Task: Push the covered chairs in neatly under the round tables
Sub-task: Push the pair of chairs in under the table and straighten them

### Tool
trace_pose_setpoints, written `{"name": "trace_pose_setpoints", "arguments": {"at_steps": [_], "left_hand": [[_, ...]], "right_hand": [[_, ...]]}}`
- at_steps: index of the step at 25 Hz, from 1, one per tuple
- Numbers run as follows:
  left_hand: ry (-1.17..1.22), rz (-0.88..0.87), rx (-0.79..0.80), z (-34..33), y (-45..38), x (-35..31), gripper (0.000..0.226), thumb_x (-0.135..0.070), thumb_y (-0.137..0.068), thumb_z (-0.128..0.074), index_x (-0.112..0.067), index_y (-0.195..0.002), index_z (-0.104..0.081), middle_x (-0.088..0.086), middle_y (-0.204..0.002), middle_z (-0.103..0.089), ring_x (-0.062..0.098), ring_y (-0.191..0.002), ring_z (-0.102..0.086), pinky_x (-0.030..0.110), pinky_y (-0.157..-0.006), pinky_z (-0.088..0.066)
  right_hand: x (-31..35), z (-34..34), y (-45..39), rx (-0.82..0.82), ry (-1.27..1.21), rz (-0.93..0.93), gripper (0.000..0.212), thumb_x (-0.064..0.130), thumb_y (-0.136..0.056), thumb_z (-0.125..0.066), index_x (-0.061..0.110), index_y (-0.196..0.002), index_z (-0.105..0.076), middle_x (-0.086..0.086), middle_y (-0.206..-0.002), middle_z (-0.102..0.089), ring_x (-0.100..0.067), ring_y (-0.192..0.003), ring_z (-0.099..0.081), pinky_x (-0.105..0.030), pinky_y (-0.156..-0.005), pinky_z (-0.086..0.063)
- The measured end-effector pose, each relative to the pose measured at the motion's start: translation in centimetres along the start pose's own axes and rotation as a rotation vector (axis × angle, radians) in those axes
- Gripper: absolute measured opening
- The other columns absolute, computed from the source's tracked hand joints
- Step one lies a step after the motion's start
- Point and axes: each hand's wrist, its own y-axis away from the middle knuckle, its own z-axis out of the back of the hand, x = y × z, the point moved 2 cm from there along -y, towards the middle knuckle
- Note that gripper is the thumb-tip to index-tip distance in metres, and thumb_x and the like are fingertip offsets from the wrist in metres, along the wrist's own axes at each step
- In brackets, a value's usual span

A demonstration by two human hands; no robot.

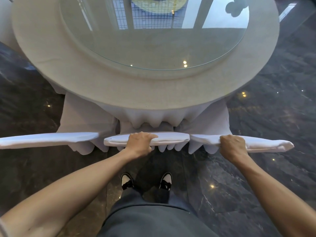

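Middle chair (171, 140): top of its back under my left hand (141, 143), seat tucked below the counter (119, 93) edge.
Right chair (266, 144): just beside it, my right hand (233, 147) on its back.
Left chair (42, 140): untouched.
Grip: both hands clamped on the cloth-covered tops.
Risk: I judge uneven pushing could skew the chairs or drag the tablecloth (153, 120).
Floor (265, 117): dark, glossy; legs may slide.

Three covered chairs (147, 141), one round table (145, 89), two hands (141, 142).
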Motion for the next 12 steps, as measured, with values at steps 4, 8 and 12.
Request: {"name": "trace_pose_setpoints", "arguments": {"at_steps": [4,8,12], "left_hand": [[-0.045,-0.034,-0.016,0.1,-0.3,-0.1,0.054,-0.028,-0.086,-0.060,-0.041,-0.138,-0.051,-0.002,-0.123,-0.067,0.024,-0.106,-0.063,0.039,-0.084,-0.047],[-0.058,-0.045,0.021,0.3,-0.4,0.0,0.058,-0.027,-0.084,-0.060,-0.044,-0.138,-0.048,-0.005,-0.127,-0.064,0.024,-0.108,-0.062,0.041,-0.083,-0.046],[0.051,-0.046,0.071,0.5,0.4,1.9,0.050,-0.030,-0.085,-0.060,-0.045,-0.132,-0.053,-0.008,-0.123,-0.065,0.023,-0.107,-0.062,0.038,-0.078,-0.043]], "right_hand": [[0.1,0.5,-0.1,0.006,0.022,0.025,0.024,0.020,-0.080,-0.057,0.015,-0.098,-0.072,-0.006,-0.094,-0.073,-0.027,-0.086,-0.070,-0.032,-0.072,-0.050],[0.5,0.4,-0.5,-0.023,0.038,0.061,0.022,0.019,-0.078,-0.058,0.016,-0.094,-0.072,-0.004,-0.089,-0.073,-0.025,-0.082,-0.069,-0.030,-0.069,-0.047],[0.9,-0.8,-0.5,-0.055,0.020,0.055,0.020,0.021,-0.079,-0.057,0.016,-0.092,-0.071,-0.003,-0.088,-0.073,-0.025,-0.082,-0.070,-0.029,-0.064,-0.042]]}}
